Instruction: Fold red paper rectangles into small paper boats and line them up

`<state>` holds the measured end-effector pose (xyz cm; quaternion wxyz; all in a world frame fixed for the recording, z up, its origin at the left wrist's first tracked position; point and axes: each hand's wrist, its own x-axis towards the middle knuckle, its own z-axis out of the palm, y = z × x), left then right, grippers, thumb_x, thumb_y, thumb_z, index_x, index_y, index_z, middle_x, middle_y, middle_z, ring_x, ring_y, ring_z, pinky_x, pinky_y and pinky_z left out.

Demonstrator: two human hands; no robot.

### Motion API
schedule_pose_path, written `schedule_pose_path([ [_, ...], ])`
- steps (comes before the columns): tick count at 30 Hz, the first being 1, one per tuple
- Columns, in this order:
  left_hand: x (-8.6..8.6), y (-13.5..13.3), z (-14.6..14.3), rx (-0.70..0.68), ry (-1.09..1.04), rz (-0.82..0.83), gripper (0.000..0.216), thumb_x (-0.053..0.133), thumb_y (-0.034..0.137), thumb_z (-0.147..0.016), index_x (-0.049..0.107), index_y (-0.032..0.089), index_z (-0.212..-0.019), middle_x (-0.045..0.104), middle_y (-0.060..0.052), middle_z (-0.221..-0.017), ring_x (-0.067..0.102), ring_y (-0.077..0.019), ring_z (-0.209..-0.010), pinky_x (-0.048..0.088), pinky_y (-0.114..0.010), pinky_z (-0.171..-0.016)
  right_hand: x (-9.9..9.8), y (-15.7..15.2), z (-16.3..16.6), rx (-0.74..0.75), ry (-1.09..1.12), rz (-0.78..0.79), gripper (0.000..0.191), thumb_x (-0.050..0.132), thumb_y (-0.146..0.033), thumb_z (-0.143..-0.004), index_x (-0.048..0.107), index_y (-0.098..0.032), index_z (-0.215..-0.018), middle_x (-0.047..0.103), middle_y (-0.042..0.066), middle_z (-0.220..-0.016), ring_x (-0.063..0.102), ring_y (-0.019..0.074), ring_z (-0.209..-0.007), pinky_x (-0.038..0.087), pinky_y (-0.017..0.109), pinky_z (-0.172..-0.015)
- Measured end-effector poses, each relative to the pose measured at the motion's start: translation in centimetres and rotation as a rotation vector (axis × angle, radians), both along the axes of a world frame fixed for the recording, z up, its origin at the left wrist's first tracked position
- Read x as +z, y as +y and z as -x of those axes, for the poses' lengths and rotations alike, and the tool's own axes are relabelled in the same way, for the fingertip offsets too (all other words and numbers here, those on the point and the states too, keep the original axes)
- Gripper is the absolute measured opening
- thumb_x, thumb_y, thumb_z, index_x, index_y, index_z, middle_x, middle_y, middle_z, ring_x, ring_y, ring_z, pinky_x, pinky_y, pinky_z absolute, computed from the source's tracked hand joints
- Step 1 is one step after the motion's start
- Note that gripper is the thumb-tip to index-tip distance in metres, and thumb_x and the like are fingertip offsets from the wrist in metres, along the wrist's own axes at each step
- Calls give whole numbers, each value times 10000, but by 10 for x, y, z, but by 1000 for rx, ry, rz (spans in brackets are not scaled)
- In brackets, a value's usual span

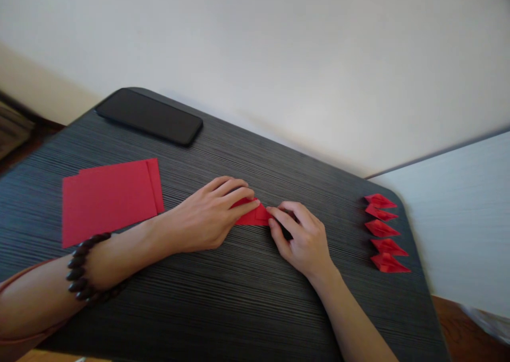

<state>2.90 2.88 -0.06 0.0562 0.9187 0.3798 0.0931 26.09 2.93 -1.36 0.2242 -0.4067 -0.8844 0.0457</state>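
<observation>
A small folded strip of red paper [261, 215] lies on the dark table between my hands, its left part covered by fingers. My left hand [211, 211], with a dark bead bracelet on its wrist, holds this paper down from above, the fingertips pressed onto it. At the paper's right end, my right hand [305, 234] pinches the edge between thumb and index finger. Its other fingers are curled.
To the left lies a stack of red paper sheets [109, 200], close to my left forearm. A black phone [151, 116] rests near the table's [223, 298] back edge. Several folded red paper pieces [381, 228] stand in a column along the right edge. A pale wall rises behind.
</observation>
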Motion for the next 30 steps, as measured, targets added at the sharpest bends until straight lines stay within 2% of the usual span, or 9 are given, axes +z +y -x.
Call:
schedule_pose_path([
  [5,-2,0,0,-12,-10,-8,460,461,154,-876,466,178,-1335,523,-59,-1280,371,-279,-1237,316,-441,-1060,-2,6,3,16,-52,38,238,507,-195,-875,670,-200,-1048,604,67,-962,553,158,-801,478,305,-722],
  [16,-2,0,0,1,-6,-2,452,455,174,-889,465,181,-1340,518,-57,-1291,377,-279,-1233,315,-443,-1067,-1,-2,-8,17,31,65,197,510,-154,-859,682,-167,-956,602,60,-915,558,133,-745,468,274,-680],
  [20,-3,1,0,-2,-10,-3,461,464,170,-884,462,188,-1345,523,-63,-1288,380,-283,-1231,329,-453,-1056,-1,4,2,-4,-12,44,235,497,-194,-883,663,-207,-1048,591,52,-968,546,111,-705,462,258,-655],
  [23,-3,1,1,-7,-17,-8,462,470,167,-881,464,187,-1343,523,-70,-1289,383,-279,-1231,337,-453,-1051,-1,6,6,7,-48,50,238,485,-211,-892,668,-215,-1044,592,51,-971,558,116,-729,465,254,-658],
  [30,-4,0,2,6,-19,-14,464,462,162,-884,463,198,-1346,514,-80,-1303,390,-279,-1235,344,-453,-1050,2,-2,-9,28,-6,57,223,497,-172,-862,691,-197,-970,618,47,-919,574,124,-730,478,263,-671],
])
